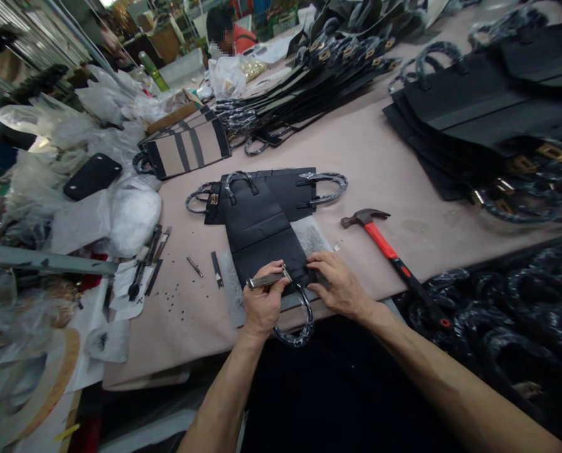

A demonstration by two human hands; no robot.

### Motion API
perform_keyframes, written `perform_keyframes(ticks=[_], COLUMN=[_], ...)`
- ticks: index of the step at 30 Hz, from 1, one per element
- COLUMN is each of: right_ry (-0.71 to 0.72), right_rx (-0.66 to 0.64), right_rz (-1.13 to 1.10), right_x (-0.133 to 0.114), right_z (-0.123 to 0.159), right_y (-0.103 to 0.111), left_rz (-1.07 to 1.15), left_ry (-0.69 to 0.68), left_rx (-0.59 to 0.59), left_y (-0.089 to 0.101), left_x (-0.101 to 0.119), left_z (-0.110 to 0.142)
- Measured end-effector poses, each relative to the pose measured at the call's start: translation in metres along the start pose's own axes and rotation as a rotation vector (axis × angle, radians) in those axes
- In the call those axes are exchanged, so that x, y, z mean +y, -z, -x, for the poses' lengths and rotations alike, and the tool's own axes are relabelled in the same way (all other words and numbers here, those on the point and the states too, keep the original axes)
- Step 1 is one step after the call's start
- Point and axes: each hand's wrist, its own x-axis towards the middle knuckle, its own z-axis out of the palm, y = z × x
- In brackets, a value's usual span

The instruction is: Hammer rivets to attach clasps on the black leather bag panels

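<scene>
Bare forearms reach past dark clothing to the worktop. The left hand has its grip closed around a metal tool, whose end is at the near edge of a black panel, beside a plastic-wrapped handle. The right hand has thumb and fingers at the panel's near right corner; whether that grip pinches it, I cannot tell. The panel partly overlaps a pale board; a red-handled hammer lies to the right.
</scene>
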Motion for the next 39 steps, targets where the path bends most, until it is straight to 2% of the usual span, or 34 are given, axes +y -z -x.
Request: perform_keyframes(ticks=[4, 17, 25, 31, 39], right_ry=[-0.002, -0.065, -0.074, -0.071, -0.081], right_rx=[0.023, -0.024, -0.031, -0.026, -0.014], right_rz=[-0.01, -0.014, -0.011, -0.023, -0.012], right_x=[0.0, -0.0011, -0.0019, -0.0007, 0.0001], right_z=[-0.0008, -0.0011, -0.0022, -0.0014, 0.0004], right_y=[0.0008, 0.0038, 0.0046, 0.003, 0.0012], left_rz=[-0.038, -0.109, -0.138, -0.244, -0.297], left_ry=[0.005, -0.056, -0.049, -0.136, -0.162], left_rx=[-0.06, -0.204, -0.223, -0.232, -0.181], left_y=[-0.0073, -0.0067, -0.0065, -0.0079, -0.0111], left_x=[-0.0038, 0.0014, -0.0005, 0.0001, 0.001], left_z=[-0.0023, -0.0064, -0.0074, -0.0046, 0.0015])
